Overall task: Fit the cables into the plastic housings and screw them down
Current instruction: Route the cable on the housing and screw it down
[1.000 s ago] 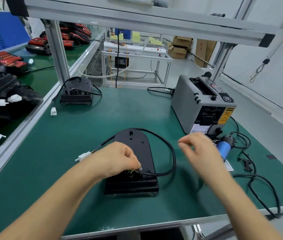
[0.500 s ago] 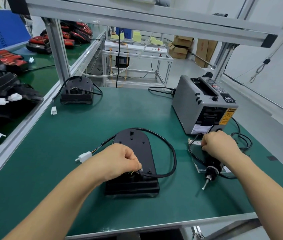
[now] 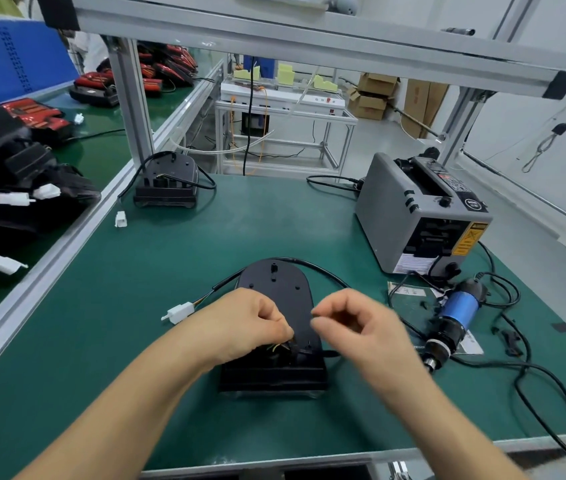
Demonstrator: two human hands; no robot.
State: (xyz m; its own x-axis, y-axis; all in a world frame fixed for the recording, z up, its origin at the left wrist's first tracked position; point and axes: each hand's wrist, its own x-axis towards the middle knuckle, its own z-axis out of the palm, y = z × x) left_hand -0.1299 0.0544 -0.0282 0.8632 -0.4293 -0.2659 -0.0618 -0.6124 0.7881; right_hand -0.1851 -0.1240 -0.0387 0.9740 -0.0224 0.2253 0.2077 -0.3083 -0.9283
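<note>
A black plastic housing [image 3: 274,289] lies flat on the green mat near the front edge. A black cable [image 3: 323,268] loops round its far end and ends in a white connector [image 3: 179,311] at its left. My left hand [image 3: 243,327] pinches the thin wires where the cable enters the housing's near end. My right hand [image 3: 357,327] hovers just right of it over the housing, blurred, thumb and forefinger pinched on something tiny, seemingly a screw. The blue electric screwdriver [image 3: 456,315] lies on the mat to the right, in neither hand.
A grey tape dispenser [image 3: 395,216] stands at the right rear. The screwdriver's cord [image 3: 551,393] sprawls to the right edge. A slip of paper [image 3: 409,292] with small black bits lies by the screwdriver. A second cabled housing [image 3: 167,178] sits at the far left by the frame post.
My right hand went to the screwdriver area, then came back to the housing with its fingers pinched. The screwdriver now lies on the mat. My left hand stayed put.
</note>
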